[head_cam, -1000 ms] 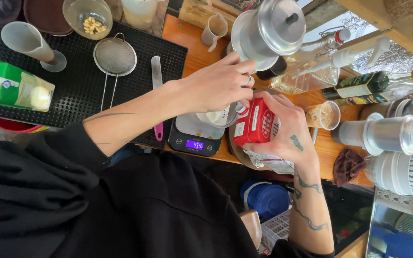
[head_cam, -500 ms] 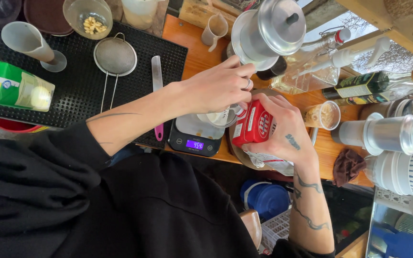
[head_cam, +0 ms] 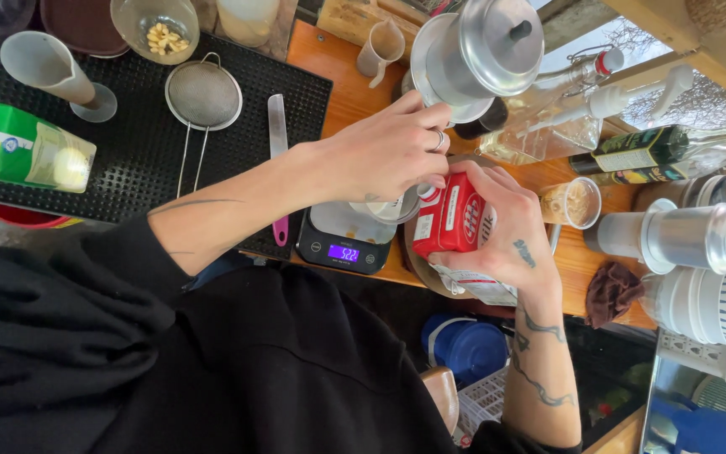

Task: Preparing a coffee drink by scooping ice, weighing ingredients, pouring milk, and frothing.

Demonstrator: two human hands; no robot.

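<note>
A small red carton (head_cam: 449, 217) lies tilted in my right hand (head_cam: 504, 229), its white cap end pointing left toward a cup (head_cam: 386, 208). The cup stands on a black digital scale (head_cam: 344, 240) with a lit purple display. My left hand (head_cam: 384, 151), with a ring on one finger, hovers over the cup. Its fingertips are pinched at the carton's cap end (head_cam: 427, 193). The cup's contents are hidden under this hand.
On a black rubber mat (head_cam: 144, 160) lie a mesh strainer (head_cam: 203, 94), a pink-handled knife (head_cam: 277, 139), a green carton (head_cam: 18, 151) and an overturned grey cup (head_cam: 48, 71). Metal drip filters (head_cam: 481, 50), bottles (head_cam: 657, 147) and stacked cups (head_cam: 699, 303) crowd the wooden counter's right side.
My left hand has slid slightly down toward the carton's cap. The carton and my right hand have barely moved.
</note>
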